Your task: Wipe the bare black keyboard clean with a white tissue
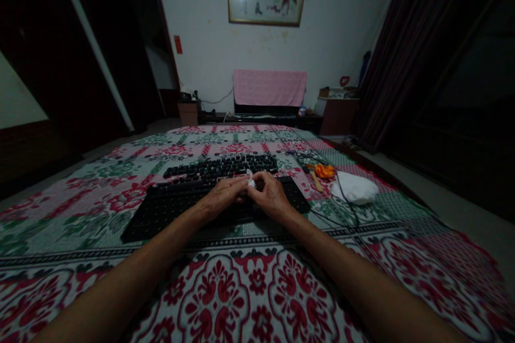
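Two black keyboards lie on a flowered bedspread (pixel 241 289). The nearer keyboard (pixel 169 206) is large; the farther keyboard (pixel 221 165) sits just behind it. My left hand (pixel 223 198) and my right hand (pixel 269 195) meet over the nearer keyboard's upper middle. Both have their fingers curled and pinched around a small white wad (pixel 250 179), perhaps cloth or tissue, held between them. The fingertips are partly hidden by the hands themselves.
To the right lie an orange object (pixel 325 171), a wooden stick (pixel 316 181), a white fluffy mass (pixel 354 187) and black cables (pixel 341 203). A pink cloth (pixel 269 87) covers a screen against the far wall. The bed's right edge drops to the floor.
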The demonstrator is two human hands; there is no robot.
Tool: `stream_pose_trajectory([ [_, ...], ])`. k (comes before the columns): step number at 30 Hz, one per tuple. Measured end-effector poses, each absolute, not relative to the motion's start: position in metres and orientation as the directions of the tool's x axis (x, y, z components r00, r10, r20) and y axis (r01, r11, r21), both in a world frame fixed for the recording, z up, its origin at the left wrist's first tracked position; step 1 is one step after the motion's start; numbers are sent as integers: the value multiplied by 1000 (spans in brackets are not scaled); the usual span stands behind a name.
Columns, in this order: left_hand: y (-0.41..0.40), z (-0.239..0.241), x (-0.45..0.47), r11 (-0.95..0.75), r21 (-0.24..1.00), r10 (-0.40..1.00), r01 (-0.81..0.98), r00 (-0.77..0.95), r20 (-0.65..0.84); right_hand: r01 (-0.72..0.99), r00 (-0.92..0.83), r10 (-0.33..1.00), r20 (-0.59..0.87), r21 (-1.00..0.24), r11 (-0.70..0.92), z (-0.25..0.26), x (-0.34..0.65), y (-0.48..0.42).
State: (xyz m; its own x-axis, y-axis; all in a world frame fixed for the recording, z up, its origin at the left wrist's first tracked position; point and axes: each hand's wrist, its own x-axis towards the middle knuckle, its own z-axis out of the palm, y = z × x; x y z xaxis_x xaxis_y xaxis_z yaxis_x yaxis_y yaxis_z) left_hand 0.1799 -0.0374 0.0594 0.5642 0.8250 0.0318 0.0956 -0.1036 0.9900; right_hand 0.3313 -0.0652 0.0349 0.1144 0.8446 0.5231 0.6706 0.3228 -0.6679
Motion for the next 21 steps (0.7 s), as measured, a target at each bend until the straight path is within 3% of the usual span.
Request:
stream_pose_trajectory([
  [5, -38, 60, 177, -168, 974, 775, 151, 631, 36, 635, 148, 854, 498, -710, 305, 35, 332, -65],
  [9, -33, 58, 174, -349, 911, 714, 218, 691, 108, 630, 183, 851, 491, -724, 282, 36, 335, -63],
  [11, -28, 55, 172, -516, 808, 711, 284, 669, 218, 644, 189, 844, 502, -712, 279, 38, 340, -61],
  [15, -16, 42, 164, -735, 425, 678, 529, 592, 437, 720, 124, 824, 553, -621, 309, 41, 354, -58],
  [18, -10, 30, 161, -738, 213, 659, 640, 615, 432, 779, 21, 843, 538, -537, 324, 39, 358, -58],
  [21, -8, 22, 160, -751, 133, 634, 646, 652, 417, 849, -77, 865, 495, -422, 318, 34, 355, -59],
])
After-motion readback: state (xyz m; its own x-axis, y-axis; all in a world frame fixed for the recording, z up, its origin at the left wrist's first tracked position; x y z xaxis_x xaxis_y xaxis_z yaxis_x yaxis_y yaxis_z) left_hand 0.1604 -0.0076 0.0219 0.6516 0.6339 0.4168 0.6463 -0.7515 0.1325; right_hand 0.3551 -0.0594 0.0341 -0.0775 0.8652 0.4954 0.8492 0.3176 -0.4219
